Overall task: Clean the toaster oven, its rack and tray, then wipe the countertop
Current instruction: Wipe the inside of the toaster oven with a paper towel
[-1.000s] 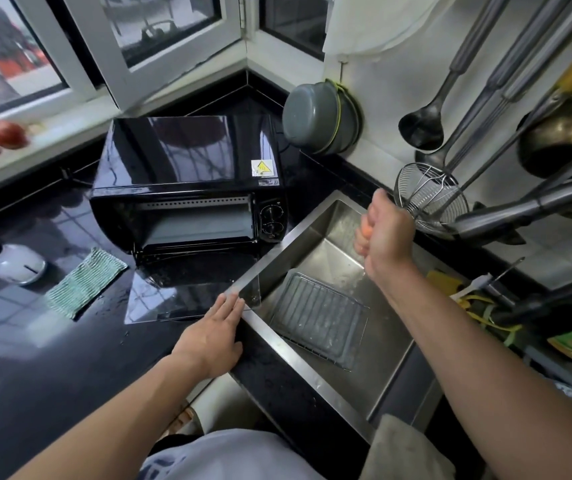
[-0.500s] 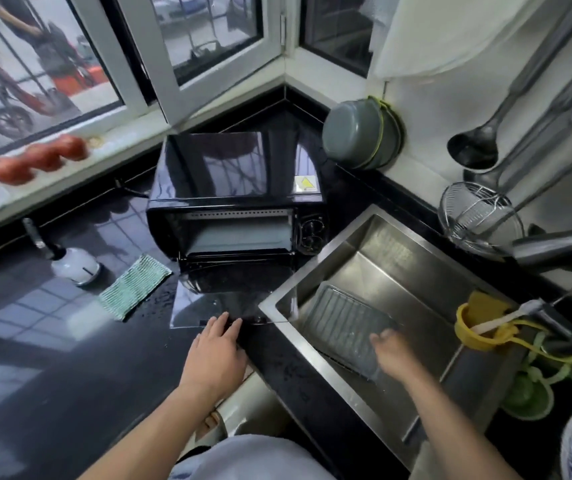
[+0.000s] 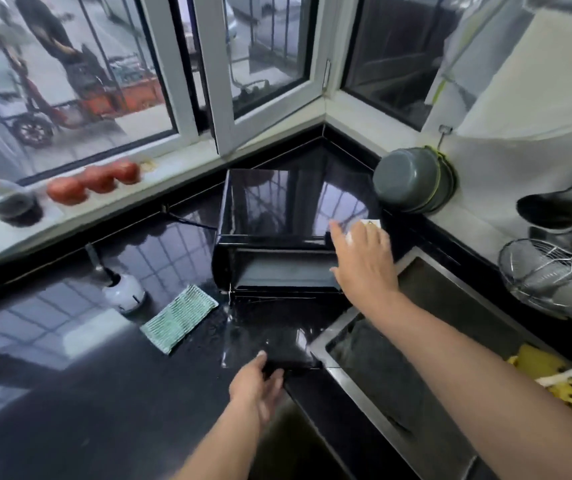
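Note:
The black toaster oven point(image 3: 277, 206) stands on the dark countertop point(image 3: 69, 393) with its glass door point(image 3: 270, 334) folded down flat. My right hand point(image 3: 364, 261) reaches over the oven's front right corner with fingers spread, holding nothing, and covers the knobs. My left hand point(image 3: 256, 386) lies at the door's near edge, fingers loose, fingertips touching it. A green striped cloth point(image 3: 178, 318) lies on the counter left of the door. The rack or tray lies blurred in the steel sink point(image 3: 450, 296).
A white small appliance point(image 3: 123, 296) stands left of the cloth. Red tomatoes point(image 3: 94, 181) line the windowsill. A grey pot point(image 3: 412, 180) hangs at the corner wall; a wire strainer point(image 3: 547, 275) and ladles hang right. Yellow items point(image 3: 547, 375) sit beside the sink.
My right hand has left the sink and moved up left to the oven's front right corner. My left hand has slipped back slightly at the door's edge. The view swung left.

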